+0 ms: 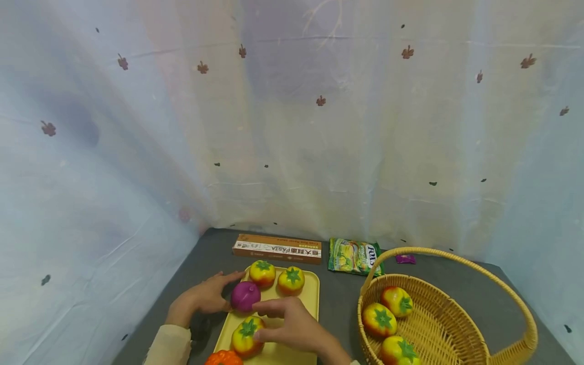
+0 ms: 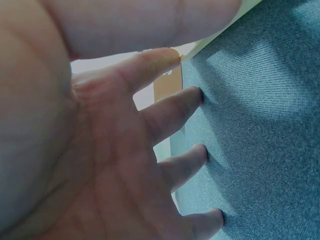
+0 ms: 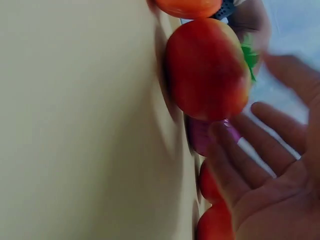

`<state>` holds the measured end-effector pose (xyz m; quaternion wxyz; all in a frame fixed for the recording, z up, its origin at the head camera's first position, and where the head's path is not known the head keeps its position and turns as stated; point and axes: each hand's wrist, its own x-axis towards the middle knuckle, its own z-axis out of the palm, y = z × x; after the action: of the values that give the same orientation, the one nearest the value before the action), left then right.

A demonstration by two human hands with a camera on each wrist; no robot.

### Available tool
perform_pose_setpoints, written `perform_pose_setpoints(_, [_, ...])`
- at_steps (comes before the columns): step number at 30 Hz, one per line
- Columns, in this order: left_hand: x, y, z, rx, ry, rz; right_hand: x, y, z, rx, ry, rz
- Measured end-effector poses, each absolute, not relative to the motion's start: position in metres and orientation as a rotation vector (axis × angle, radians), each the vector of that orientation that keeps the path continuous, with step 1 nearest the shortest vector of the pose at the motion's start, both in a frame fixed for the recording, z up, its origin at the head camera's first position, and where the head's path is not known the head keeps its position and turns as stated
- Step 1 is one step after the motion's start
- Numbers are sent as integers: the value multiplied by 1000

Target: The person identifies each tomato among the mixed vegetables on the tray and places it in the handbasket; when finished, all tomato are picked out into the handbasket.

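The near persimmon sits on the tray, just off the right hand at about nine o'clock; from the left hand it lies at half past four and farther off, so the right is nearer. The fruit is squat and round, with no clear long axis; its green leaf cap is uppermost. The right hand stands wide, thumb apart from fingers, nothing gripped; whether a fingertip touches the fruit I cannot tell. The left hand is also wide and holds nothing, its fingers spread beside the tray's rim, with the onion at three o'clock.

The persimmons are smooth and glossy, yellow blushing to red. The onion is a shiny purple globe; the pumpkin, at the tray's near end, is orange and lumpy. The tray is pale yellow, flat, round-cornered, its length running roughly twelve to six. At three o'clock from the right hand stands the basket, woven wicker with a tall hoop handle. The surface has a grey, cloth-like weave.
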<state>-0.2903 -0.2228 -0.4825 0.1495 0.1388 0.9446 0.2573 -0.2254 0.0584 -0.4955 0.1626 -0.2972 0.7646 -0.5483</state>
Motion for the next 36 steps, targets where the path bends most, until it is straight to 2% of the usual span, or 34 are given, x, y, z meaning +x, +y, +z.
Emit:
perform_pose_setpoints(5, [-291, -224, -483, 414, 2721, 743, -227, 55, -497, -759, 2209, -1480])
perform_pose_setpoints(19, [-291, -225, -483, 426, 2713, 746, -219, 61, -498, -806, 2179, -1478])
perform_pose_setpoints(30, [-292, -224, -483, 422, 2708, 741, -195, 92, -481, -647, 2163, -1605])
perform_pose_setpoints(36, [-292, -223, -483, 417, 2717, 732, -194, 103, -483, -738, 2116, -1455])
